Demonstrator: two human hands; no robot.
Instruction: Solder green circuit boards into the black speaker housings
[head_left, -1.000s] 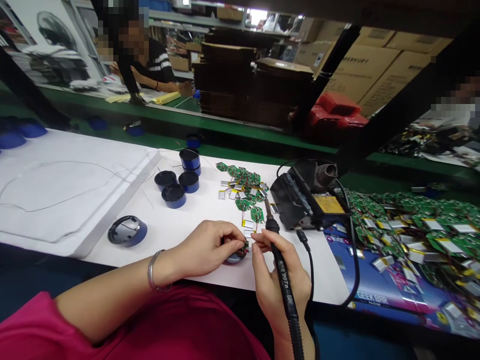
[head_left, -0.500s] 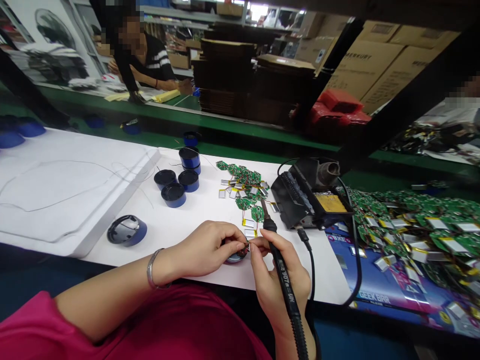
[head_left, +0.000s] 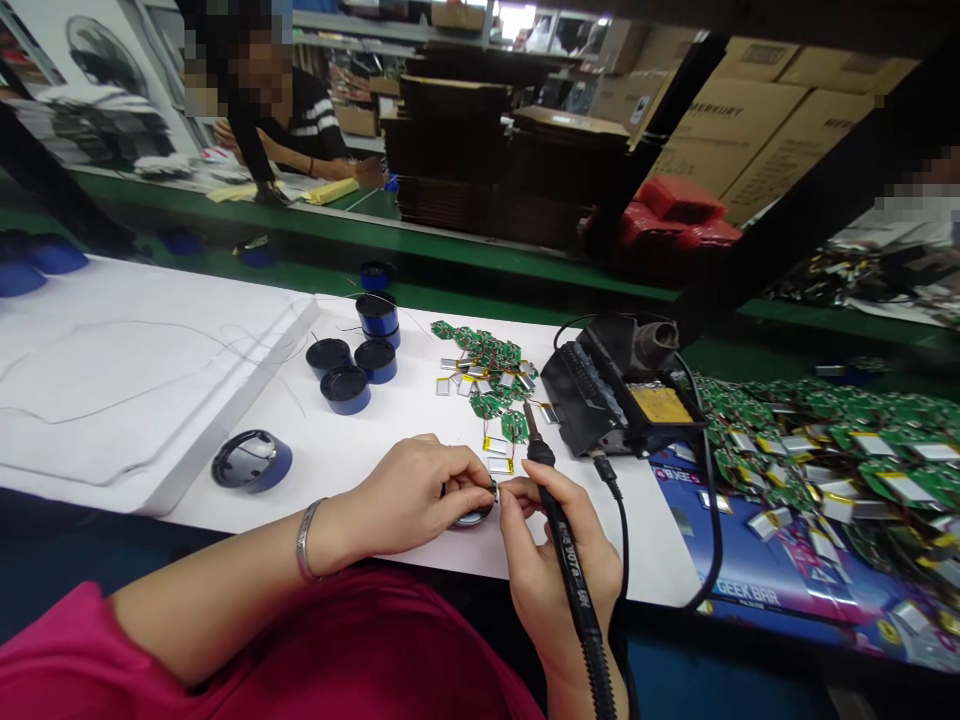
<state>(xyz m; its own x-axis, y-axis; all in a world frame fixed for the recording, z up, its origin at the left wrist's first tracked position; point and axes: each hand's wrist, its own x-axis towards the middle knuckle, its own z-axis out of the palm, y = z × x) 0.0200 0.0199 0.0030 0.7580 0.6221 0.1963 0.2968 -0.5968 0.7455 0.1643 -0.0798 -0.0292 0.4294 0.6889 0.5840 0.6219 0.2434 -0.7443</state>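
Observation:
My right hand (head_left: 566, 550) is closed round a black soldering iron (head_left: 566, 545), its tip pointing away from me toward the circuit boards. The thumb and forefinger of that hand also pinch close to a small round part (head_left: 472, 517), but what lies between them is too small to make out. My left hand (head_left: 420, 495) is closed over this round, dark-rimmed part at the table's front edge. Its thumb and fingers hide most of the part. Just beyond the fingertips lie flat silver battery cells (head_left: 500, 466) with yellow ends, wired to green circuit boards (head_left: 514, 427).
Several blue-and-black round housings (head_left: 345, 388) stand left of the boards, and one lies nearer (head_left: 252, 461). A soldering station (head_left: 615, 390) with a yellow sponge is at the right, its cable beside my right hand. More boards (head_left: 825, 440) are heaped farther right. White foam (head_left: 150, 370) lies left.
Both hands keep almost the same places. The part under my left fingers has tilted or shifted slightly, and the iron has hardly moved.

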